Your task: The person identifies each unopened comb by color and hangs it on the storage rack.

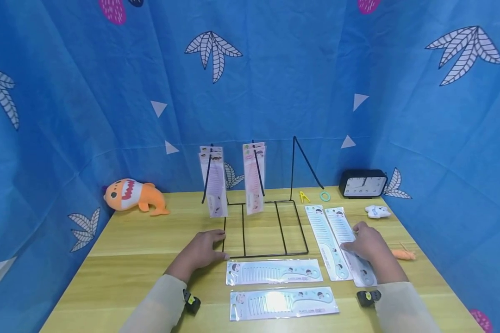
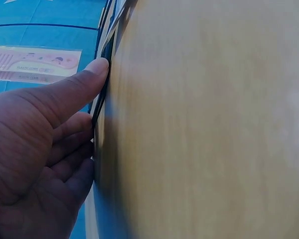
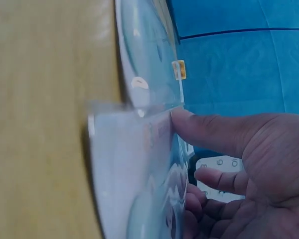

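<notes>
My left hand (image 1: 202,249) rests at the near left corner of a black wire rack (image 1: 266,255), its thumb and fingertips against the base wire. In the left wrist view that thumb (image 2: 79,82) lies along the wire, with the other fingers loosely bent below. My right hand (image 1: 368,243) grips the rightmost packaged blue comb (image 1: 341,226) across its width, thumb at the left edge, fingers at the right. Another packaged blue comb (image 1: 325,240) lies just left of it. Pink and purple packaged combs (image 1: 254,180) hang from two of the rack's hooks; the right hook (image 1: 308,162) is bare.
Two more packaged blue combs (image 1: 275,271) lie crosswise in front of the rack. An orange plush shark (image 1: 135,196) sits at the back left. At the right are a black clock (image 1: 363,183), a white plush toy (image 1: 377,212), a yellow clip (image 1: 303,197), a teal ring (image 1: 325,196) and an orange item (image 1: 403,254).
</notes>
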